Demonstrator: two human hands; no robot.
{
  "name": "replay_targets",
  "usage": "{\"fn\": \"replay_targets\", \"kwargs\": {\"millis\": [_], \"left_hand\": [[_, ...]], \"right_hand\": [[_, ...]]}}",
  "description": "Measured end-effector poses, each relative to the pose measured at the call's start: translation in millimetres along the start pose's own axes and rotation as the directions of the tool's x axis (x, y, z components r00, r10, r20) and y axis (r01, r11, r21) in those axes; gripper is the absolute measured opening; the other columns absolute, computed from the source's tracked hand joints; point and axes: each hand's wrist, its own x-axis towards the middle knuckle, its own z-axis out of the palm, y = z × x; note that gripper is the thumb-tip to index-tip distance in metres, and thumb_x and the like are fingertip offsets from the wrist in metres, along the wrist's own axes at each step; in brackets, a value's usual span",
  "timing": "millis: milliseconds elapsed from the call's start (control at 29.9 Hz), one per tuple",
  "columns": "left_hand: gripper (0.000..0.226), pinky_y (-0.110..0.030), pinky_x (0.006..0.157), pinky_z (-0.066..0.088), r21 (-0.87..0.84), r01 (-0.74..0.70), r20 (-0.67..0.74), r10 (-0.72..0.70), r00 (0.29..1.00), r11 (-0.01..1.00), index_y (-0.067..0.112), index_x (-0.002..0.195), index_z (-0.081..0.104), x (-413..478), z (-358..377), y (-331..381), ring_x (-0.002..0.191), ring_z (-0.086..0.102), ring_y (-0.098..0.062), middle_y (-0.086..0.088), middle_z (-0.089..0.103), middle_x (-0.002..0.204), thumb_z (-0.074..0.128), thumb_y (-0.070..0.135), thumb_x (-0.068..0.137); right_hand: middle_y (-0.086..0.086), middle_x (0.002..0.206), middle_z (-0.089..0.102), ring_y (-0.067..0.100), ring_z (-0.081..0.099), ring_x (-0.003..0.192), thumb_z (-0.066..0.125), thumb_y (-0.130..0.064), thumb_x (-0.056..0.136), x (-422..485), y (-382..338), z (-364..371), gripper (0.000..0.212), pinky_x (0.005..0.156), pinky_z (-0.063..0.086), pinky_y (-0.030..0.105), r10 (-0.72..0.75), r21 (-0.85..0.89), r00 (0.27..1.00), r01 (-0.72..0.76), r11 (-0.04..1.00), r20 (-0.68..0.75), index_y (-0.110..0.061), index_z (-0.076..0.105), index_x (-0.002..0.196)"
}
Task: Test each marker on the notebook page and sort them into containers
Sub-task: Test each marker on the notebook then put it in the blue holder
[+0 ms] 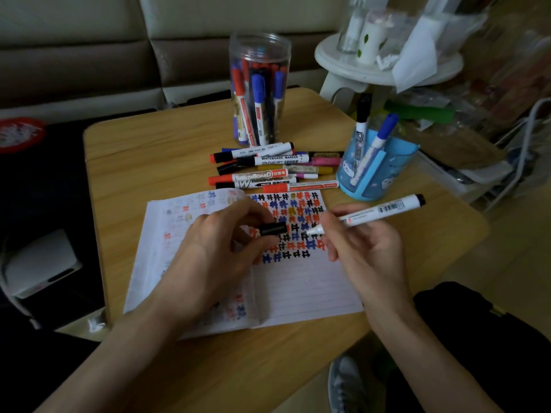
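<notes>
Though uncapped, marker point(384, 208) across notebook point(313, 290) edge.

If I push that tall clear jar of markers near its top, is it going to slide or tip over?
Probably tips: the clear jar is tall and narrow. The markers packed inside likely make it fairly heavy, so a low push may slide it on the smooth wooden table.
</notes>
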Motion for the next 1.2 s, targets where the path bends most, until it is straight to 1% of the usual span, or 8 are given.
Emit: {"fn": "replay_targets", "kwargs": {"millis": [167, 368, 502, 602, 803, 937, 1037, 1205], "left_hand": [[0.022, -0.014, 0.066, 0.051, -0.017, -0.013, -0.010, 0.013, 1.000, 1.000, 0.037, 0.103, 0.064, 1.1, 0.5, -1.1, 0.081, 0.069, 0.000, 0.032, 0.068, 0.093, 0.076, 0.036, 0.085], [0.021, -0.022, 0.065, 0.054, -0.058, -0.040, -0.008, 0.039, 0.999, 0.998, 0.033, 0.103, 0.064, 0.1, -0.7, -0.5, 0.077, 0.070, -0.007, 0.026, 0.069, 0.097, 0.076, 0.033, 0.086], [0.019, -0.030, 0.068, 0.057, -0.096, -0.033, -0.012, 0.032, 0.999, 0.995, 0.029, 0.108, 0.065, -0.9, -2.1, -1.8, 0.075, 0.072, -0.011, 0.014, 0.072, 0.095, 0.072, 0.025, 0.091], [0.018, -0.025, 0.071, 0.055, -0.099, -0.020, -0.038, 0.016, 0.999, 0.995, 0.032, 0.109, 0.070, -0.9, -4.7, -1.8, 0.076, 0.072, -0.008, 0.017, 0.073, 0.089, 0.069, 0.029, 0.092], [0.025, -0.008, 0.077, 0.048, -0.152, -0.065, -0.091, 0.052, 0.994, 0.986, 0.026, 0.114, 0.077, 0.1, -3.9, 0.6, 0.087, 0.071, 0.002, 0.027, 0.073, 0.086, 0.066, 0.028, 0.091], [0.023, -0.015, 0.074, 0.051, -0.165, -0.086, -0.092, 0.071, 0.993, 0.982, 0.034, 0.112, 0.075, -1.1, -2.5, 2.6, 0.079, 0.072, -0.008, 0.021, 0.073, 0.080, 0.064, 0.025, 0.094], [0.024, -0.024, 0.074, 0.055, -0.187, -0.060, -0.091, 0.044, 0.995, 0.981, 0.044, 0.109, 0.070, -3.0, -1.3, 5.4, 0.079, 0.071, -0.013, 0.015, 0.073, 0.080, 0.061, 0.031, 0.091], [0.024, -0.034, 0.075, 0.056, -0.195, -0.010, -0.049, 0.001, 0.999, 0.981, 0.040, 0.107, 0.069, 5.1, 5.3, 8.4, 0.084, 0.072, -0.014, 0.011, 0.074, 0.091, 0.067, 0.020, 0.095]], "right_hand": [[0.012, 0.078, 0.069, 0.017, 0.061, 0.062, 0.071, -0.012, 0.092, -1.4, -10.0, 6.9, 0.020, 0.053, 0.049, 0.018, 0.013, 0.154, 0.997, -0.025, 0.988, 0.078, 0.003, 0.067, 0.104], [0.002, 0.072, 0.068, 0.014, 0.058, 0.062, 0.074, -0.012, 0.090, -2.6, -5.2, 12.9, 0.015, 0.055, 0.048, 0.021, -0.031, 0.106, 0.981, 0.011, 0.994, 0.190, -0.001, 0.071, 0.100], [0.013, 0.085, 0.075, 0.025, 0.068, 0.071, 0.070, -0.017, 0.092, -3.9, -9.3, 12.5, 0.019, 0.062, 0.055, 0.028, -0.010, 0.126, 0.973, -0.019, 0.992, 0.232, -0.004, 0.074, 0.106], [0.017, 0.091, 0.076, 0.033, 0.073, 0.078, 0.063, -0.019, 0.098, -4.3, -11.1, 12.5, 0.022, 0.066, 0.057, 0.035, -0.015, 0.115, 0.975, -0.010, 0.993, 0.222, -0.004, 0.073, 0.110], [0.018, 0.090, 0.076, 0.033, 0.075, 0.084, 0.061, -0.014, 0.099, -6.8, -11.3, 16.9, 0.021, 0.076, 0.063, 0.037, -0.039, 0.137, 0.977, 0.010, 0.990, 0.210, 0.002, 0.071, 0.107], [0.019, 0.090, 0.076, 0.031, 0.076, 0.084, 0.062, -0.012, 0.099, -7.6, -9.0, 19.1, 0.020, 0.079, 0.062, 0.034, -0.049, 0.153, 0.978, 0.017, 0.988, 0.203, 0.002, 0.071, 0.109], [0.019, 0.089, 0.076, 0.031, 0.076, 0.085, 0.062, -0.012, 0.098, -6.3, -7.4, 19.5, 0.019, 0.079, 0.062, 0.034, -0.052, 0.143, 0.976, 0.022, 0.989, 0.210, 0.002, 0.071, 0.108], [0.017, 0.091, 0.075, 0.029, 0.073, 0.083, 0.061, -0.015, 0.099, -1.3, -9.1, 14.6, 0.020, 0.076, 0.062, 0.033, -0.016, 0.139, 0.980, -0.012, 0.990, 0.196, -0.001, 0.071, 0.108]]}}
